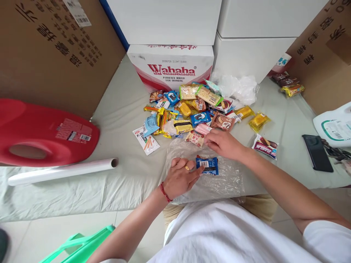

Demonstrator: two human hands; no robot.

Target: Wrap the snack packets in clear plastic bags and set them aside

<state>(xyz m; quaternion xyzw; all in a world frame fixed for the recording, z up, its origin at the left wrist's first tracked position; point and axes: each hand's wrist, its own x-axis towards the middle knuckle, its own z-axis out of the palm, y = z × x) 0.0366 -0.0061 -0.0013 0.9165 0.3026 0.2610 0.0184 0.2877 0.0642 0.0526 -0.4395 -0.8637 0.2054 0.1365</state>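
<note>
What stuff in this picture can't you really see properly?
Head view only:
- Red container: cut off by the left edge.
- Snack under the right hand: fingers hide it.
- Blue packet by the left hand: print too small.
- Phone: screen dark.
- Green thing: cut off at the bottom.

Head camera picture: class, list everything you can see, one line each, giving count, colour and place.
snack packets: many, mixed colours, heaped mid-table
blue packet: one, on clear plastic bag
Wahaha box: one, white and red, behind heap
red container: one, left
film roll: one, white, left front
phone: one, black, right
cardboard boxes: two, brown, both sides
left hand: touches blue packet
right hand: at heap's edge
</note>
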